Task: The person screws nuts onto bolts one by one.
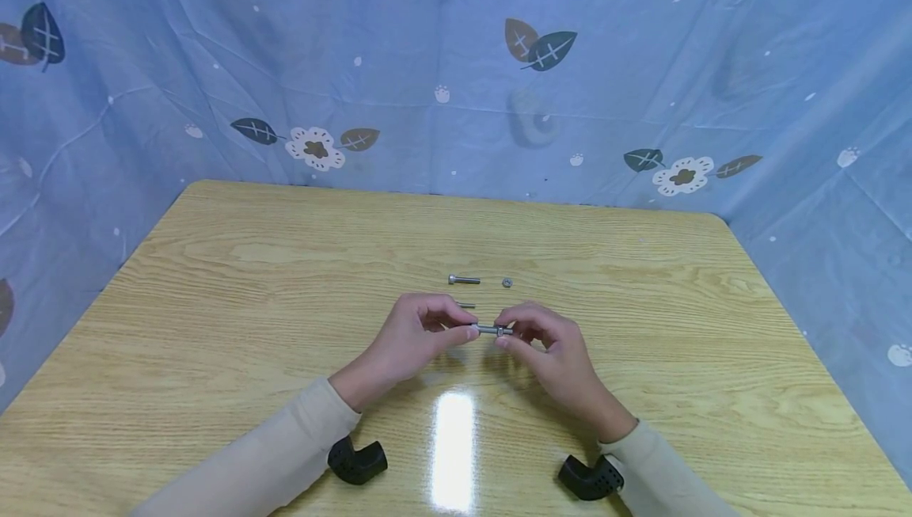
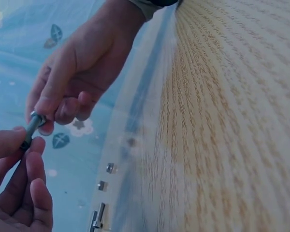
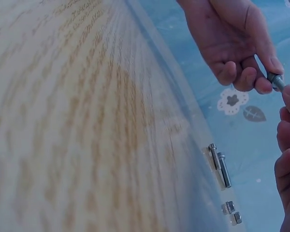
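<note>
Above the table my left hand [image 1: 420,336] pinches the head end of a metal bolt [image 1: 488,329] between thumb and fingers. The bolt lies roughly level, pointing right. A hex nut [image 1: 500,332] sits around its shank near the tip, and my right hand [image 1: 554,347] pinches that nut with thumb and forefinger. In the left wrist view the bolt [image 2: 32,128] spans the two hands. The right wrist view has the bolt's head [image 3: 273,77] at the left fingertips.
Beyond the hands lie a socket-head bolt [image 1: 465,280] and a nut [image 1: 507,283]. Another bolt [image 1: 466,306] is partly hidden by the left hand. Two nuts [image 3: 229,208] show in the right wrist view. A blue patterned cloth [image 1: 456,66] hangs behind the wooden table [image 1: 285,240].
</note>
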Tool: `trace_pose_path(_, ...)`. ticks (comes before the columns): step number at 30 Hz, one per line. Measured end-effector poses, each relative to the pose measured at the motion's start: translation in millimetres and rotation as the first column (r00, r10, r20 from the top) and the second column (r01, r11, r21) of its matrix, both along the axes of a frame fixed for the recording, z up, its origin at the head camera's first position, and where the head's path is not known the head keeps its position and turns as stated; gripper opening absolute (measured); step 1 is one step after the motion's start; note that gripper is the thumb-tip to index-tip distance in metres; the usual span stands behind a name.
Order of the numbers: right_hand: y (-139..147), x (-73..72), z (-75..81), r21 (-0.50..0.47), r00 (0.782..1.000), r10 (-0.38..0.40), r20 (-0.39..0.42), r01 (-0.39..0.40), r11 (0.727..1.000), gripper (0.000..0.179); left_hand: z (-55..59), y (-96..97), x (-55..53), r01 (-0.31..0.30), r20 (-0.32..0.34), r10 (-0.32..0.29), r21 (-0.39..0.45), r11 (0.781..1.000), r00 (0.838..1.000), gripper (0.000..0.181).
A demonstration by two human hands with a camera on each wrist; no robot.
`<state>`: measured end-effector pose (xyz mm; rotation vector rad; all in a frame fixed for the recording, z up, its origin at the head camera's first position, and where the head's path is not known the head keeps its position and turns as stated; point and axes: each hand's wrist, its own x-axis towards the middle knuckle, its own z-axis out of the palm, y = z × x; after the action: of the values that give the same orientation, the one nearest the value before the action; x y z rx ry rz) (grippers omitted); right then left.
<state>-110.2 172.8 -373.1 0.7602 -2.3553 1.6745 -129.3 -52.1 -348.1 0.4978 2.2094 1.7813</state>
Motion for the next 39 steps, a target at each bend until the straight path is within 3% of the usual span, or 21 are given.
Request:
trace_pose_path(9,-1.3,1.3,1.2,0.031,0.999,-0.036,0.009,0.035,0.999,0.014,-1.2,3.4,3.8,0.010,-0.054,-0.008,0.042,0.999,0.999,0.008)
trace_pose_path(15,-1.1,0.5,-1.2,0.042,0.999,-0.018,0.048,0.016,0.999,0.016,-1.9,4.2,4.5,-0.012,-0.105,0.014,0.018,1.000,0.994,0.006)
trace_pose_path(19,-1.6,0.9,-1.6,0.027,0.999,-0.002,0.032,0.001,1.000,0.029,-1.2,3.8,3.5,-0.037,-0.111,0.036,-0.006,0.999,0.993,0.004)
trace_pose_path(39,-0.9,0.1,-1.0,0.037,0.999,-0.032,0.005,0.032,0.999,0.016,-1.2,4.1,3.1,-0.021,-0.113,0.020,-0.004,1.000,0.993,0.005)
